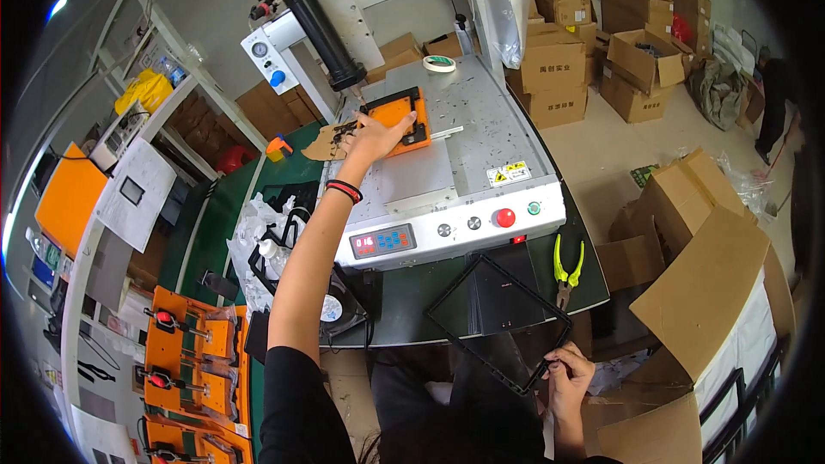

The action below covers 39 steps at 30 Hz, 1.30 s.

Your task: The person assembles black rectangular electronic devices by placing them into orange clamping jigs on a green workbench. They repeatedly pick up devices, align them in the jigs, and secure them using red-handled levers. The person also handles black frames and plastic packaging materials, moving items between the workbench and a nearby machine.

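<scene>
My left hand [371, 136] reaches over an orange fixture block [391, 112] with black edging on the machine's metal bed. Its fingers are at the block's left side and the thumb lies across the top. A thin nozzle below a black dispenser barrel [322, 34] comes down close to the fingertips. Down at the right, my right hand [567, 371] pinches one corner of a thin black rectangular frame [526, 290]. The frame is tilted over the table's front edge, and its middle is open. A dark flat panel [507, 292] shows behind it.
Yellow-green pliers [567, 262] lie at the table's right edge. The machine front [464, 228] carries a red button. A tape roll [439, 64] sits on the bed. Orange clamp fixtures [193, 361] stand at lower left; an open carton [687, 232] stands right. A person [773, 107] is far right.
</scene>
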Motion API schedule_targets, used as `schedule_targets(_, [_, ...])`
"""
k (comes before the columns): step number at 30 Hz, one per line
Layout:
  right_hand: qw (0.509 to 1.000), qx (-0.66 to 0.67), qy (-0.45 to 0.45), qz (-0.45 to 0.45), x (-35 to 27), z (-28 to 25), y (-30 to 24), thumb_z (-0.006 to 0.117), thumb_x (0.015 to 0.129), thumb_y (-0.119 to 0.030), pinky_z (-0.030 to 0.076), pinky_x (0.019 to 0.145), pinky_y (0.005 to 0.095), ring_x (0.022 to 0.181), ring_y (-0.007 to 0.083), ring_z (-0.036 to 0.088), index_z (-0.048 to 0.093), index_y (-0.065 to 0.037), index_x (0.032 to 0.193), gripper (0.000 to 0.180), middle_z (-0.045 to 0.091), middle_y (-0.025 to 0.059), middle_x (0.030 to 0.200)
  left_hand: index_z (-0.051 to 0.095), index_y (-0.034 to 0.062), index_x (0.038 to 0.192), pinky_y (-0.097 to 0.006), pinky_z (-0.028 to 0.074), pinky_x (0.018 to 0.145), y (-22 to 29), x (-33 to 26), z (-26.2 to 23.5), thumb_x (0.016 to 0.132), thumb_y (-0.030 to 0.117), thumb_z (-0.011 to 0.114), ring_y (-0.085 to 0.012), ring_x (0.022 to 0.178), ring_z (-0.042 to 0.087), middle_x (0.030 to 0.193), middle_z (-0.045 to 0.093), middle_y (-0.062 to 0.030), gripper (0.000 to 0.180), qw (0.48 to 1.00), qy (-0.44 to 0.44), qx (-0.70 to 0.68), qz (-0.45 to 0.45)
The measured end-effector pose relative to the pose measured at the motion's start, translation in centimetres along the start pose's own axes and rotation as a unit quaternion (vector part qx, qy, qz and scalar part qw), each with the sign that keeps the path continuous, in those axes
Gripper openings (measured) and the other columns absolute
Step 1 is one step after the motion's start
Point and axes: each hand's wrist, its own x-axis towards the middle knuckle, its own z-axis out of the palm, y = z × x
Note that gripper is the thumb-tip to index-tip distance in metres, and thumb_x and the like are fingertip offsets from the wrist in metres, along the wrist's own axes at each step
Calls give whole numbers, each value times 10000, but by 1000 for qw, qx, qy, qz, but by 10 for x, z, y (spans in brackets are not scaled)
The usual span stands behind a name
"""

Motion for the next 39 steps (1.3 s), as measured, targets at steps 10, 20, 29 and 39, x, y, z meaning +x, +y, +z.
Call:
schedule_targets(10, [998, 31, -23, 40, 19, 7, 4, 648, 842, -28, 513, 550, 224, 602, 131, 618, 671, 79, 894, 121, 606, 99, 769, -54, -57, 1459, -581, 164, 1014, 19, 20, 13, 605, 817, 554, -476, 1289, 336, 1359, 388, -343, 1364, 990, -4, 112, -81])
schedule_targets(20, [988, -54, 77, -126, 72, 56, -54, 567, 859, 52, 500, 537, 242, 592, 144, 596, 643, 105, 936, 121, 592, 112, 812, -97, -145, 1408, -545, 136, 1090, -34, 29, -59, 650, 759, 560, -389, 1260, 445, 1330, 461, -305, 1351, 993, -114, -16, 5])
schedule_targets(29, [984, -14, 60, -169, 115, 107, -65, 593, 880, 7, 487, 550, 222, 621, 133, 614, 647, 97, 977, 143, 600, 96, 818, -15, -151, 1418, -665, 45, 1043, -31, -8, -79, 666, 724, 599, -537, 1284, 336, 1288, 390, -443, 1307, 990, 17, 115, 75])
schedule_targets(39, [989, -56, -25, -132, 176, 177, -53, 615, 889, -38, 534, 644, 244, 696, 128, 635, 657, 89, 1005, 178, 653, 100, 860, 301, -149, 1294, -596, 252, 962, -143, -128, -106, 588, 589, 746, -453, 1029, 531, 1067, 557, -329, 1114, 951, 263, 102, 124])
